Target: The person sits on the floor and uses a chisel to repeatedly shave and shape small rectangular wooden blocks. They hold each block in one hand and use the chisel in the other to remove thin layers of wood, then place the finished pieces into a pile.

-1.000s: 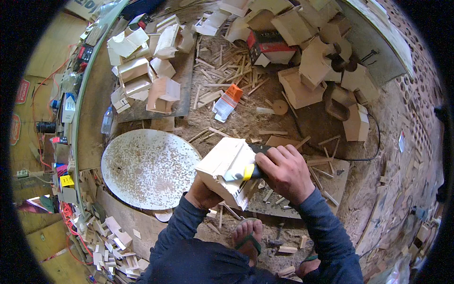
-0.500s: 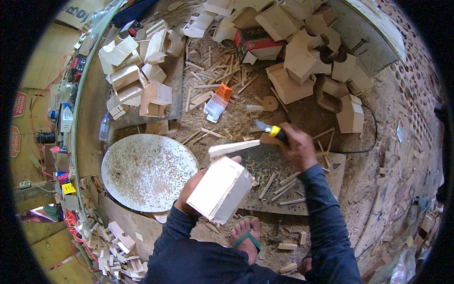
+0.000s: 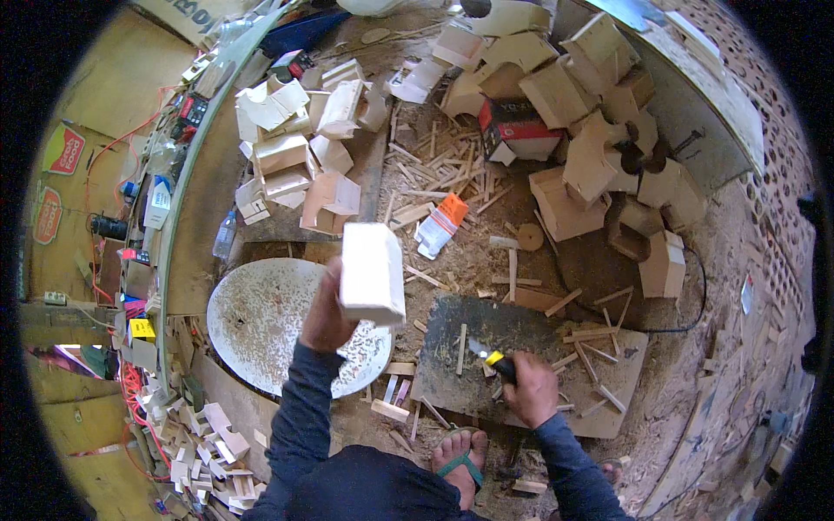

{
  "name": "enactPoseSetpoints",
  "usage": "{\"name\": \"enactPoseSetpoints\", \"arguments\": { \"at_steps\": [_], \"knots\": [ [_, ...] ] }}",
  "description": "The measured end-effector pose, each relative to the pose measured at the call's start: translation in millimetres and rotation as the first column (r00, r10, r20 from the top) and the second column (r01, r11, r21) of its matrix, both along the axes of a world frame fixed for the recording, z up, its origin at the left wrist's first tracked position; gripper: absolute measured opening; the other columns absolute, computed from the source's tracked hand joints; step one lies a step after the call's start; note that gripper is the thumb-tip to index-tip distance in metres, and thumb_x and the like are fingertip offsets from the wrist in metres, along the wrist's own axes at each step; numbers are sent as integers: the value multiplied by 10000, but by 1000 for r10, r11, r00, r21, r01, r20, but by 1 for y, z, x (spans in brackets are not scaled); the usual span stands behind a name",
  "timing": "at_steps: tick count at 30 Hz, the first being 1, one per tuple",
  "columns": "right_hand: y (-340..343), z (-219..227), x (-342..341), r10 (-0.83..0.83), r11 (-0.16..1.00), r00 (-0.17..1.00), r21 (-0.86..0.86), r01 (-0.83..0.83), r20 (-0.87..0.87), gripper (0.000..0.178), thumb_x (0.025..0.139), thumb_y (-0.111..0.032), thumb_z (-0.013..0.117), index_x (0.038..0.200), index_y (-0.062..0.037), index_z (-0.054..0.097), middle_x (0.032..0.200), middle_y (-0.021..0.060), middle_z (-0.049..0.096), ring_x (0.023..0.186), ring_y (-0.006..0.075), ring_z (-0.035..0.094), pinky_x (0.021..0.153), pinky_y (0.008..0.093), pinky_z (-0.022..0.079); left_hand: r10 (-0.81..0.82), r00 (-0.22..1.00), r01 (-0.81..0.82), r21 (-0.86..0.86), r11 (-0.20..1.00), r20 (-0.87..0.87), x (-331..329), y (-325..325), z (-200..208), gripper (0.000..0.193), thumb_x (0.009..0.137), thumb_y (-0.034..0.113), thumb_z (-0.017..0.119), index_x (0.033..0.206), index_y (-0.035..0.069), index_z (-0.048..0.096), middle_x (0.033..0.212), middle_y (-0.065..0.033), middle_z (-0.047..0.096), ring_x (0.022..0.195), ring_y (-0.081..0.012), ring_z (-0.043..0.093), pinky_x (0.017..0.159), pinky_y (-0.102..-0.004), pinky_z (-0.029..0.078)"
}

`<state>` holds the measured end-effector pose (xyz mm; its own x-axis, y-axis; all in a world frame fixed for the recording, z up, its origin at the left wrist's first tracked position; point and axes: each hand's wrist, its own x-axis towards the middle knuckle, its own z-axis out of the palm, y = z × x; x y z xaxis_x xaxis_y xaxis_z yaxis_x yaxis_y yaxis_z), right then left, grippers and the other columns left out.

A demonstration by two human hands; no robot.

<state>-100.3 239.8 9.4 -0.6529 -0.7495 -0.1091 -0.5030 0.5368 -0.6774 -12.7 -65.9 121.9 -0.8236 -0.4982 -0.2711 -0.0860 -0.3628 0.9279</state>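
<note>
My left hand (image 3: pixel 328 306) is closed round a small pale wooden box (image 3: pixel 368 271), raised over the edge of a round white dish (image 3: pixel 261 326) speckled with wood bits. Off to the right, my right hand (image 3: pixel 532 389) grips a yellow and black utility knife (image 3: pixel 499 363), its blade pointing up and left. The knife is apart from the box, above a dark work board (image 3: pixel 452 347) strewn with thin wood strips. My left fingers are partly hidden behind the box.
Several wooden box pieces (image 3: pixel 332 200) stand at far left, and more are heaped at far right (image 3: pixel 580 165). An orange and white packet (image 3: pixel 441 227) lies among wood strips. A plastic bottle (image 3: pixel 224 236) stands by the dish. My sandalled foot (image 3: pixel 459 460) is near.
The box in my left hand has moved left and up, and turned. My right hand has come down with the knife. The pale strip beside the box is gone from there. The view has shifted.
</note>
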Motion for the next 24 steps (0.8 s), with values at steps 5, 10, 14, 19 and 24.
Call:
{"name": "enactPoseSetpoints", "arguments": {
  "at_steps": [5,10,14,19,24],
  "knots": [
    [-11,0,6,105,968,990,239,-79,-99,486,663,-226,738,1081,-75,540,925,129,616,883,318,610,788,444,476,200,939,-133,243,961,-279,-29,-44,7,684,891,604,441,1345,93,456,1269,-74,570,1093,-250,592,937,-417,477],
    [-17,1,8,70,975,987,218,-37,-146,360,665,-157,701,967,-79,520,880,125,601,857,329,602,755,452,458,329,897,-204,384,901,-294,-37,-50,-5,639,876,592,477,1289,105,510,1183,-50,615,1065,-234,600,914,-405,490],
    [-18,-2,10,79,965,984,261,-36,-157,341,664,-150,697,941,-84,510,866,119,593,858,322,604,751,453,457,250,932,-255,15,967,-264,-46,-59,0,640,886,510,516,1341,63,457,1239,-67,572,1121,-209,559,968,-376,444],
    [-20,-4,14,64,953,980,303,-4,-190,360,660,-174,708,956,-99,516,882,100,584,854,303,599,746,458,451,247,959,-273,-679,682,-137,-94,-101,42,679,859,451,600,1323,-7,410,1195,-146,566,1105,-216,557,944,-324,434],
    [-23,-4,16,71,961,969,278,-3,-236,332,663,-186,693,939,-100,529,864,84,570,843,290,593,732,449,449,342,895,-263,-958,-119,-288,-187,-160,51,715,811,442,653,1316,-11,428,1228,-220,549,1098,-318,569,942,-388,452]
  ]
}}
